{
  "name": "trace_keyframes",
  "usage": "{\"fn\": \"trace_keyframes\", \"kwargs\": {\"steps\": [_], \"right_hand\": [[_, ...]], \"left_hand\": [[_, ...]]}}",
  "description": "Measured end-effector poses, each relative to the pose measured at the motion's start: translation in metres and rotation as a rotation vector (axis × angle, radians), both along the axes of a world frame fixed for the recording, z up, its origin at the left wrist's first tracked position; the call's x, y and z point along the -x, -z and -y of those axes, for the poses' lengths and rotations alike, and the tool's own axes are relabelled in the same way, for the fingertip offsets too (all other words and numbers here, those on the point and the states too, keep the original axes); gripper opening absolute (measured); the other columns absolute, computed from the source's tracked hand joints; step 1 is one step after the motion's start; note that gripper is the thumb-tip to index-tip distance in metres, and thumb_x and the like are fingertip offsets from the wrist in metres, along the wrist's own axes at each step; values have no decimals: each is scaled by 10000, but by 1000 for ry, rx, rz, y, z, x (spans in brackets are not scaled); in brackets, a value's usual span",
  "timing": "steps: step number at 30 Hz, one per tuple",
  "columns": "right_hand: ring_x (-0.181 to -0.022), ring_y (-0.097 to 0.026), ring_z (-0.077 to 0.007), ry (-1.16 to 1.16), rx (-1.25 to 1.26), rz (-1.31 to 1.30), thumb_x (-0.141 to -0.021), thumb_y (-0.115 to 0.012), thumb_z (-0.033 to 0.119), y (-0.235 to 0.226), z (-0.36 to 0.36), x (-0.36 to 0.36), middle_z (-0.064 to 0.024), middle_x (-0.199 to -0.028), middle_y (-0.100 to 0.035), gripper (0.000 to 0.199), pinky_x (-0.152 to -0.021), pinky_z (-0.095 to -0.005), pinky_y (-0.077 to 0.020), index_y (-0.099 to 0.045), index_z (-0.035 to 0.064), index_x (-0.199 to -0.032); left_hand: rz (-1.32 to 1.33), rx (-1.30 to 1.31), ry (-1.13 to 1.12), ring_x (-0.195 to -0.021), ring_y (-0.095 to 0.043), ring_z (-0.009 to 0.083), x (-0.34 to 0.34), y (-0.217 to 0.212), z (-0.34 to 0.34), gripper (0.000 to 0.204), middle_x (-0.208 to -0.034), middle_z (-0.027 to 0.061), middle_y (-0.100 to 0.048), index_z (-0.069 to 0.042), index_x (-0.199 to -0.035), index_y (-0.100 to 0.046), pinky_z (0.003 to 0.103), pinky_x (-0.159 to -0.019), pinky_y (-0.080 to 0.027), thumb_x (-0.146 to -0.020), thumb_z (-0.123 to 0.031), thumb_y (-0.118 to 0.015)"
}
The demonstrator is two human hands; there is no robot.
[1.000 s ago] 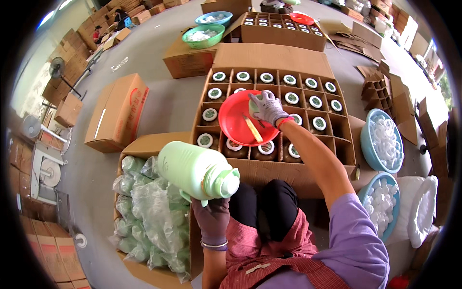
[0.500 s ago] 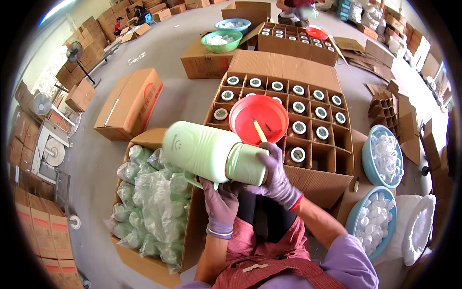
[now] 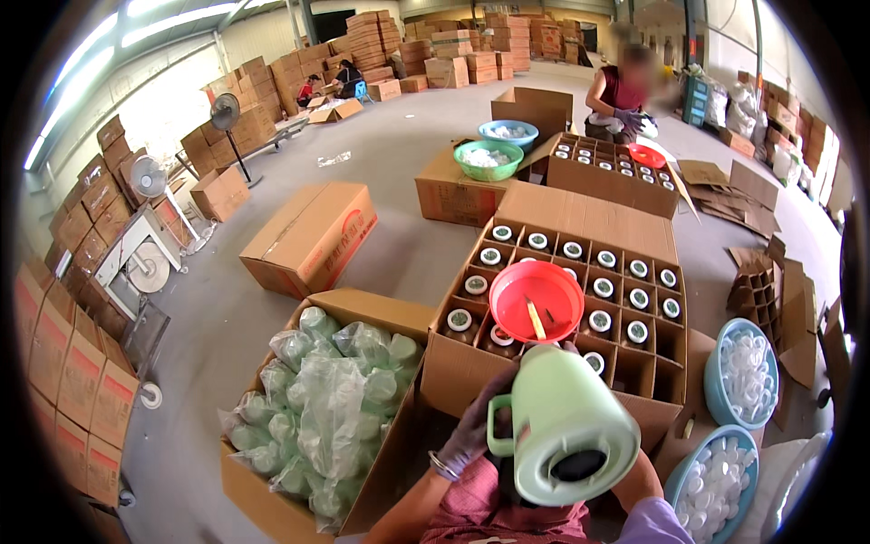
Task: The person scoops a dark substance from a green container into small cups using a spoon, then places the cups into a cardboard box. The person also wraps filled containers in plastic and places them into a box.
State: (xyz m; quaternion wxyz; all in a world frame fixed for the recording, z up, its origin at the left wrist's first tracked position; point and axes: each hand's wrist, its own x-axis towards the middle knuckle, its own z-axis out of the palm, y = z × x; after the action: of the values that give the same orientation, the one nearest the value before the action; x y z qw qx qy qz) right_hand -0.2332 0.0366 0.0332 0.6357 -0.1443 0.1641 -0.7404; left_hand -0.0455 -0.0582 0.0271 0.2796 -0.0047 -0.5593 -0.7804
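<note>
I hold a pale green plastic jug (image 3: 566, 426) close under the camera, its base turned toward me. My left hand (image 3: 473, 428), in a purple glove, grips it beside the handle. My right hand (image 3: 569, 346) is almost hidden behind the jug's far end; only a bit of glove shows there, and its forearm runs under the jug. Just beyond the jug stands an open divided carton (image 3: 453, 372) with several white-capped jugs in its cells. A red bowl (image 3: 535, 299) with a yellow stick in it rests on top of them.
An open box (image 3: 362, 304) of bagged green jugs stands at my left. Two blue basins of white caps (image 3: 748, 372) (image 3: 716, 480) sit at my right. A closed carton (image 3: 313, 236) lies ahead left. Another person (image 3: 625, 91) works at a second divided carton beyond. Stacked boxes and fans line the left wall.
My right hand left the red bowl and came to the jug. The jug swung from lying across my left hand to pointing its base at me, in front of the divided carton.
</note>
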Motion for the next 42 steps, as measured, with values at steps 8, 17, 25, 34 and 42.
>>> {"fn": "trace_keyframes", "kwargs": {"steps": [8, 17, 25, 34, 42], "right_hand": [[-1125, -597, -287, -204, 16, -968, -908, -586, 419, -14, -2, 25, -158, -1186, -640, 530, -1010, -378, -443, -645, -35, -1176], [-1163, -571, -328, -205, -47, -1583, -865, -667, 363, -30, -32, -23, -173, -1229, -606, 487, -1017, -410, -437, -623, 56, -1240], [-1049, -617, -357, 15, -339, -1813, -853, -677, 380, -43, -43, -39, -179, -1090, -665, 442, -944, -428, -478, -650, 61, -1159], [-1111, -589, -371, -45, -455, -1968, -872, -666, 447, -56, -23, -17, -213, -1193, -612, 568, -971, -428, -471, -582, 31, -1250], [-1035, -591, -322, -26, -122, -1694, -718, -753, 304, -23, -74, -33, -153, -1161, -592, 570, -926, -388, -478, -623, 81, -1227]], "left_hand": [[298, -91, -16, -1164, -576, 170, -61, 79, -44, 420, -1279, 89, -609, 8, -1369, -510, 313, -1008, -450, -974, -121, -566], [595, -262, 241, -1122, -581, 147, -98, 30, -47, 510, -1260, 72, -603, -24, -1464, -397, 325, -1016, -443, -1039, -299, -460], [582, -720, 259, -850, -501, 150, -96, 32, -87, 497, -977, 24, -529, -90, -1410, -481, 290, -730, -411, -951, -243, -594], [767, -247, -104, -487, -373, 28, -55, -26, -37, 398, -571, -84, -421, -88, -1309, -603, 243, -438, -300, -1010, -339, -528], [882, -391, 242, -415, -367, 49, -61, 16, -34, 421, -564, -59, -455, -14, -1310, -589, 233, -404, -264, -979, -272, -552]]}}
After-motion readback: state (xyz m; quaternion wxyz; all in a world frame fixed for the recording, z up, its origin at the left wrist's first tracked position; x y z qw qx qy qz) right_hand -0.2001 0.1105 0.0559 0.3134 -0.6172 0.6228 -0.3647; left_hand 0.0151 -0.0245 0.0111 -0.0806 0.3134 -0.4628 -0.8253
